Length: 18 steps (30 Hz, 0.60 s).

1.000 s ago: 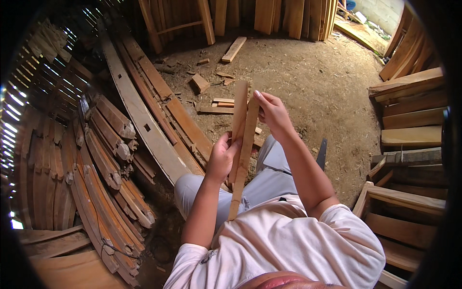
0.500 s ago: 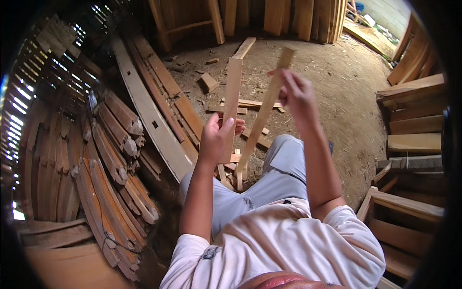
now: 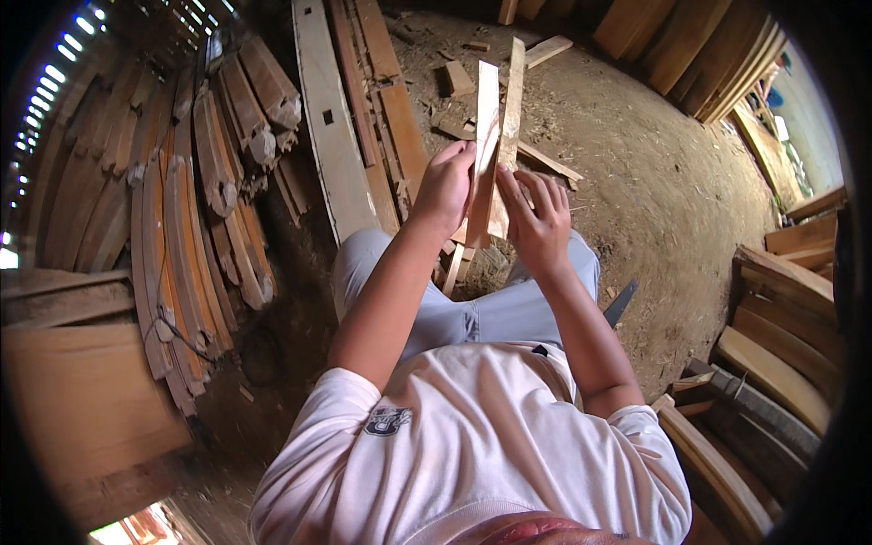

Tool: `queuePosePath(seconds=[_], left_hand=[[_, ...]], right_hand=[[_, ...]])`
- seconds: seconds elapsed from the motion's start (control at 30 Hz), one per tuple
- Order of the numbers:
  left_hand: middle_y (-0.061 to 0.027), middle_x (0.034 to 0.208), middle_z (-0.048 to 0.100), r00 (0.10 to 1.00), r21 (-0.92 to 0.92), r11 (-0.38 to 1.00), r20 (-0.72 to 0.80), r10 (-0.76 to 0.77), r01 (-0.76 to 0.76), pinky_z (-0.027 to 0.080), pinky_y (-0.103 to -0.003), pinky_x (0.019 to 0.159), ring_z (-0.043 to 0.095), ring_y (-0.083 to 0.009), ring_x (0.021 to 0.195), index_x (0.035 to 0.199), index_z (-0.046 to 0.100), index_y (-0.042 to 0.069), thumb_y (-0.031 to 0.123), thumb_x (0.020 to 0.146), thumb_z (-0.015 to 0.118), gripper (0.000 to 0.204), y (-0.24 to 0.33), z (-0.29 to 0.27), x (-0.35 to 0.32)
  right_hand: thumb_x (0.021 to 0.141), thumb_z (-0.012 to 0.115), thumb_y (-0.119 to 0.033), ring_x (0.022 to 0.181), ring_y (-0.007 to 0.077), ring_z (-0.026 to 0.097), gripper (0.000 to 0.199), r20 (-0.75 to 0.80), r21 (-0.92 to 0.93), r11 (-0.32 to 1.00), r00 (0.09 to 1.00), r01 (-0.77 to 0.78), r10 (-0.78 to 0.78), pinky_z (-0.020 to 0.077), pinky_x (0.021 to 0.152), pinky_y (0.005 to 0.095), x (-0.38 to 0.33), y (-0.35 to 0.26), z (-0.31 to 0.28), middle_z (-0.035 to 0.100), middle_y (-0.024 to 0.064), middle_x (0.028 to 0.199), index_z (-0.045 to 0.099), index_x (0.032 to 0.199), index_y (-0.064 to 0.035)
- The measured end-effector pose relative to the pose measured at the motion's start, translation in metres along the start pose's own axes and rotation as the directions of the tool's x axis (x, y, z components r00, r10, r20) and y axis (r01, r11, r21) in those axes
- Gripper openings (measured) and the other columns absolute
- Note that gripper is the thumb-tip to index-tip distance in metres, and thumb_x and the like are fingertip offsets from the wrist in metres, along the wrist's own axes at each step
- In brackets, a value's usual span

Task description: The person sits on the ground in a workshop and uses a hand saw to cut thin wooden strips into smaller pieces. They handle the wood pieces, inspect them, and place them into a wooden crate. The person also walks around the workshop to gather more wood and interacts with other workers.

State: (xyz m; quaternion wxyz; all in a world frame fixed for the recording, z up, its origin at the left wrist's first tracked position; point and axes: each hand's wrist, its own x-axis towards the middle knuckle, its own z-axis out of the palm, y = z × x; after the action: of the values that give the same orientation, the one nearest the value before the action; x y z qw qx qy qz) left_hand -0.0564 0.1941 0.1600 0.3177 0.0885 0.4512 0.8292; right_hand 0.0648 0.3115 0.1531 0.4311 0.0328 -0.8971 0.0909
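Note:
Two narrow wooden slats stand nearly upright side by side above my lap. My left hand (image 3: 445,191) is closed on the edge of the left slat (image 3: 487,109), whose upper face shines pale in the light. Around the lower half of the right slat (image 3: 512,100) my right hand (image 3: 540,213) is closed, thumb side toward the left slat. The slats lie close together at their lower parts and spread slightly at the top. Short wood offcuts (image 3: 451,271) lie on the ground between my legs, partly hidden by the slats.
Long planks (image 3: 331,136) lie on the ground at the left, beside a stack of shaped timbers (image 3: 186,245). Boards (image 3: 654,41) lean at the far right; more timber (image 3: 772,354) is piled at the near right. A dark blade-like thing (image 3: 621,302) lies by my right thigh.
My right hand has come down and left, bringing its slat from a slant to nearly upright beside the other slat. The view has turned, shifting the surroundings.

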Motion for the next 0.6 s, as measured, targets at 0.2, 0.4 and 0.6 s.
queuePosePath(seconds=[0.2, 0.4, 0.6], left_hand=[[-0.0037, 0.089, 0.063, 0.998, 0.294, 0.956, -0.049, 0.031, -0.015, 0.045, -0.022, 0.066, 0.050, -0.0069, 0.071, 0.096, 0.064, 0.004, 0.029, 0.107, 0.053, 0.029, -0.022, -0.012, 0.001], [-0.0070, 0.093, 0.064, 0.998, 0.264, 0.963, -0.061, -0.033, 0.048, 0.052, -0.025, 0.064, 0.060, -0.0115, 0.074, 0.102, 0.055, 0.002, 0.026, 0.106, 0.053, 0.025, -0.030, -0.019, 0.003], [-0.0064, 0.095, 0.063, 0.998, 0.255, 0.965, 0.000, 0.070, -0.067, 0.049, -0.026, 0.059, 0.061, -0.0126, 0.074, 0.103, 0.053, 0.003, 0.025, 0.106, 0.053, 0.022, -0.021, -0.016, -0.002]], right_hand=[[0.074, 0.068, -0.001, 0.112, 0.0286, 0.061, 0.057, 0.112, 0.032, 0.998, 0.992, 0.050, -0.053, 0.0480, 0.093, 0.0423, -0.019, -0.005, 0.017, 0.064, 0.0084, 0.118, 0.069, 0.130, -0.0120], [0.076, 0.066, -0.002, 0.119, 0.0294, 0.059, 0.048, 0.211, 0.052, 0.995, 0.973, 0.085, -0.094, 0.0461, 0.098, 0.0434, -0.018, -0.008, 0.014, 0.062, 0.0096, 0.128, 0.071, 0.123, -0.0077], [0.074, 0.070, -0.004, 0.121, 0.0361, 0.057, 0.057, 0.225, 0.333, 0.926, 0.969, -0.176, 0.104, 0.0465, 0.100, 0.0486, -0.014, -0.031, -0.005, 0.057, 0.0171, 0.137, 0.066, 0.131, -0.0046]])
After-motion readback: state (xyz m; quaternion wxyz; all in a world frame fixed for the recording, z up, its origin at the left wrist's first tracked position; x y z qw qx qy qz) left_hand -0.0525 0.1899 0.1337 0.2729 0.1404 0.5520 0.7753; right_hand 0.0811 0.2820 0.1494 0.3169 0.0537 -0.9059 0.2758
